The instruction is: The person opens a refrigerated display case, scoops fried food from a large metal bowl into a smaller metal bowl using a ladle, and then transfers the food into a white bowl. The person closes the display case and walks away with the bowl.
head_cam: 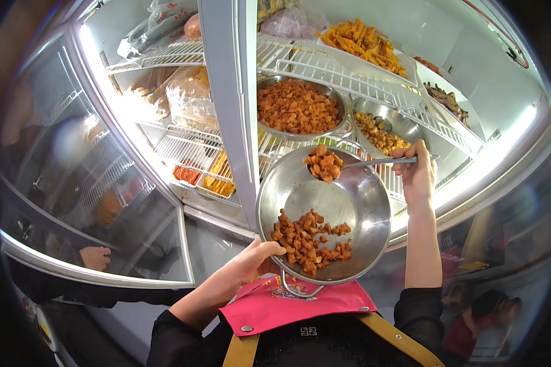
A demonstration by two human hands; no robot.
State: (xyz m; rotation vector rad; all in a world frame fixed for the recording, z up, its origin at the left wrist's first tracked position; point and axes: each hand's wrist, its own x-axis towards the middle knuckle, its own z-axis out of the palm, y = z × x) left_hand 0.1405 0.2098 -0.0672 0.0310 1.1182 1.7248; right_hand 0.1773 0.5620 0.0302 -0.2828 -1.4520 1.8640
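My left hand (257, 261) grips the lower left rim of a round stainless steel bowl (330, 197), which tilts in front of my apron. Orange-brown diced food (310, 241) lies in the bowl's lower part. My right hand (415, 172) holds the handle of a metal spoon (381, 161). Its scoop, over the bowl's far side, is heaped with the same kind of diced food (324, 164). Just behind, on a fridge shelf, a larger steel pan (298, 134) is full of similar orange pieces. Beside it, partly hidden by my right hand, sits a steel bowl (406, 121) with yellow-brown bits.
White wire shelves (330, 69) fill the open display fridge, split by a grey upright post (229, 91). Above are white trays with fried strips (365, 43) and dark meat pieces (445, 103). Bagged food (190, 98) stands left. A glass door (96, 183) swings out at left, with reflections.
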